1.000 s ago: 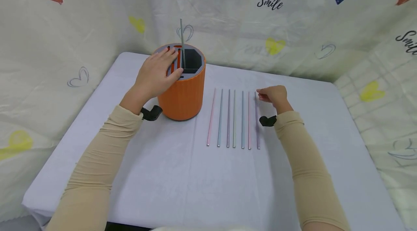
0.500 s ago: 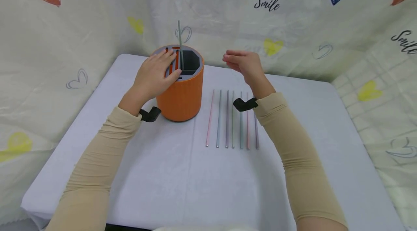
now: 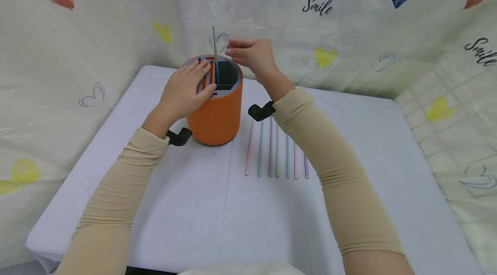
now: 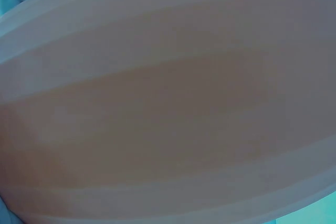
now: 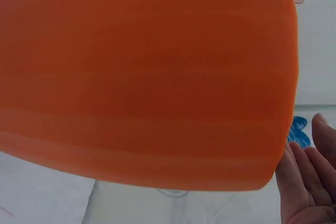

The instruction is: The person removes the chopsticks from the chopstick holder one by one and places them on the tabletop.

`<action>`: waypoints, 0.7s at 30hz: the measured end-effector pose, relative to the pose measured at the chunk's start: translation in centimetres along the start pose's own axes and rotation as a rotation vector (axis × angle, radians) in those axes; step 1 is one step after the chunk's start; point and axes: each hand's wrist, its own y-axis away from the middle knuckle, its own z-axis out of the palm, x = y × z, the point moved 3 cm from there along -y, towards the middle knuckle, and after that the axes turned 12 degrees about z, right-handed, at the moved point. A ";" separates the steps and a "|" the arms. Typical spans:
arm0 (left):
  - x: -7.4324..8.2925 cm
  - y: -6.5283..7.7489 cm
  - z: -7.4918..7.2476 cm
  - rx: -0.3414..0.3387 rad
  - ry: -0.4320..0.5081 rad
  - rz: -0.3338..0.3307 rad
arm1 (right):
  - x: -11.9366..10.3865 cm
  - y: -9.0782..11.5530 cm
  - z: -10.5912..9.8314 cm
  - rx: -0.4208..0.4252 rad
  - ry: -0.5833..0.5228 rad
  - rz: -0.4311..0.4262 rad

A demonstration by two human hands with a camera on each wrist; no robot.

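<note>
An orange ribbed round holder (image 3: 213, 120) with a grey slotted top stands at the back left of the table. My left hand (image 3: 180, 89) rests on the left of its top, fingers spread over the red slots. A thin pale green stick (image 3: 214, 42) stands upright in the holder, beside a dark compartment. Just right of that stick is my right hand (image 3: 256, 57), fingers extended, a gap between them. In the right wrist view the orange wall (image 5: 157, 77) hides part of my fingers, and the thumb (image 5: 325, 135) is apart from them. The holder's wall (image 4: 168, 103) fills the left wrist view.
Several thin pink, blue, purple and green sticks (image 3: 270, 154) lie in a row right of the holder, their far ends partly behind my right wrist. White cloth covers the table (image 3: 217, 223). A heart-printed curtain (image 3: 279, 12) hangs close behind.
My right hand has left the far end of the rightmost stick and moved up and left to the holder. The left hand stays on the holder's top.
</note>
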 end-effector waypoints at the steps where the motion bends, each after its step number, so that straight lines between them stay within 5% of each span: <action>1: 0.0 0.0 0.0 -0.002 0.000 0.001 | 0.0 0.0 0.4 -0.004 0.007 -0.005; 21: 0.1 0.0 0.0 0.030 0.001 0.016 | -1.1 -0.8 3.2 0.042 0.038 0.004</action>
